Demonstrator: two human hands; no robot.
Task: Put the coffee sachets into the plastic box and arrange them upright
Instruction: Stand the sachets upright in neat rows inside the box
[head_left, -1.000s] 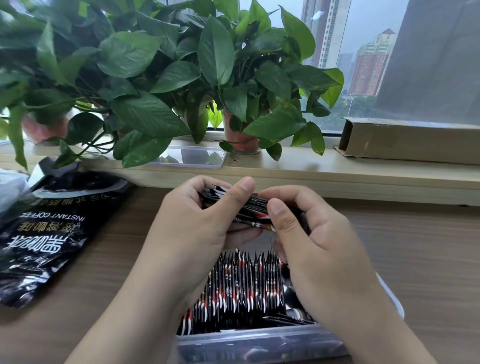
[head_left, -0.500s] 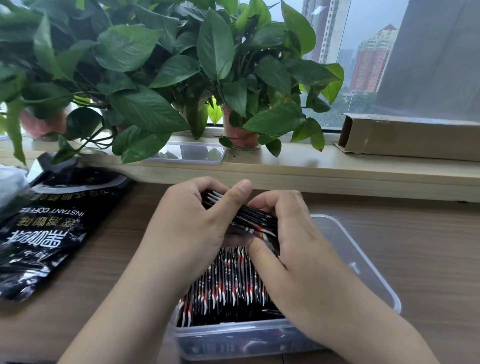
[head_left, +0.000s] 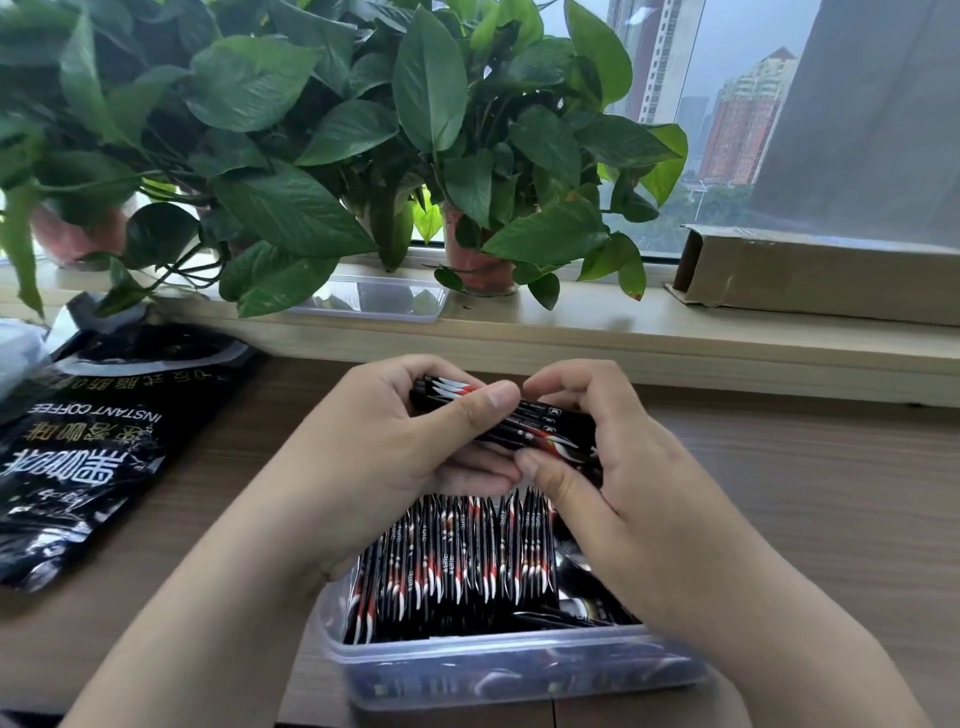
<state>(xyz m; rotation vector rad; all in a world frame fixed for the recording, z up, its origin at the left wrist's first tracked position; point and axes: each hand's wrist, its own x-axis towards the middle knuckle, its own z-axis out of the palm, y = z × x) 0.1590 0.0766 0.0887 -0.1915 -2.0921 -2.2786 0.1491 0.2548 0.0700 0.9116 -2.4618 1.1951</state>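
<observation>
Bundle of sachets (head_left: 524, 426): gripped by left hand (head_left: 384, 447) and right hand (head_left: 618, 467) above plastic box (head_left: 519, 670) holding upright sachets (head_left: 457, 561).

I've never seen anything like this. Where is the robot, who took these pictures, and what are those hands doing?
There is no robot here: a person works with bare hands. Every picture comes from one wide camera worn on that person's head, looking forward and down, so you see roughly what they see. The left hand and right hand together grip a bundle of sachets above a clear box on the wooden table. Inside the box a row of sachets stands upright. To the left lies a black coffee bag. On the windowsill behind are potted plants, a clear lid or tray and a cardboard box.
</observation>
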